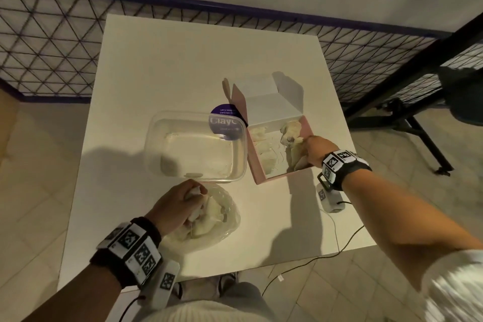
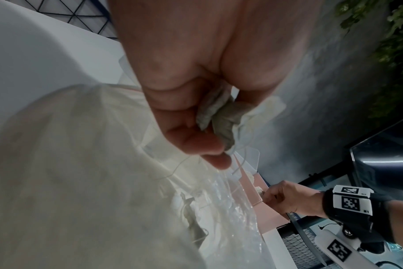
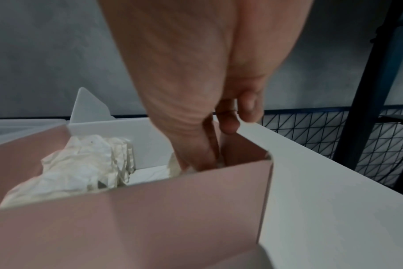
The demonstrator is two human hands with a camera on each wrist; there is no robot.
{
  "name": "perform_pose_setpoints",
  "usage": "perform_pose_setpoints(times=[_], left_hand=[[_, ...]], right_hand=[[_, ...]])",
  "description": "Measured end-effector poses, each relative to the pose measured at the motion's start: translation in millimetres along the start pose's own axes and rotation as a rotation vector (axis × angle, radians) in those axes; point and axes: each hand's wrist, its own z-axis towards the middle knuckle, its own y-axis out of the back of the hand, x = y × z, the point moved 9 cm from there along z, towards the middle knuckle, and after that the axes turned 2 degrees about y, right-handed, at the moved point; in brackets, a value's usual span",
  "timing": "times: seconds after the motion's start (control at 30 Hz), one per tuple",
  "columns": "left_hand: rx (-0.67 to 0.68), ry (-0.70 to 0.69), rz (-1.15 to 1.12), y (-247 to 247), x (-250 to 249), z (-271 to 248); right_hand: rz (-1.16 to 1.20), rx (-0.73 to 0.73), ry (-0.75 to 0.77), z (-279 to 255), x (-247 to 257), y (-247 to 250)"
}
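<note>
L hand [image 1: 173, 206] fingers clamped on sachet [image 2: 221, 116], lower centre, tub [image 1: 151, 144] just above; R hand [image 1: 317, 150] fingers dip in box [image 1: 254, 165], centre-right, grip unclear.

Left hand [image 1: 180, 206] clenched near the body; right hand [image 1: 317, 150] extended forward, fingers [image 3: 229, 123] curled.

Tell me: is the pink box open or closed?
Open: its white lid stands raised at the far side, and the right hand reaches inside among pale tea bags.
</note>
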Motion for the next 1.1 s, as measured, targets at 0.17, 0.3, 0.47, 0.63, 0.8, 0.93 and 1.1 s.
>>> perform_pose_setpoints(times=[0.17,0.3,0.47,0.63,0.8,0.93,1.1], left_hand=[[-0.009,0.000,-0.030,3,4,1],[-0.015,0.002,-0.127,5,5,-1],[0.014,0.048,-0.661,1,-5,-11],[0.004,0.072,-0.820,-4,-17,-16],[0.003,0.096,-0.930,-5,-20,-23],[0.018,0.070,-0.901,-1,-18,-26],[0.030,-0.020,-0.630,11,-22,-34]], right_hand=[[-0.083,-0.110,0.032,0,-1,1],[0.009,-0.172,0.026,-12,3,2],[0.425,-0.320,0.372,-78,97,15],[0.686,-0.180,0.569,-134,204,-18],[0.748,-0.355,0.505,-137,213,-25],[0.973,-0.384,0.433,-140,197,-24],[1.357,-0.214,0.327,-142,178,-31]])
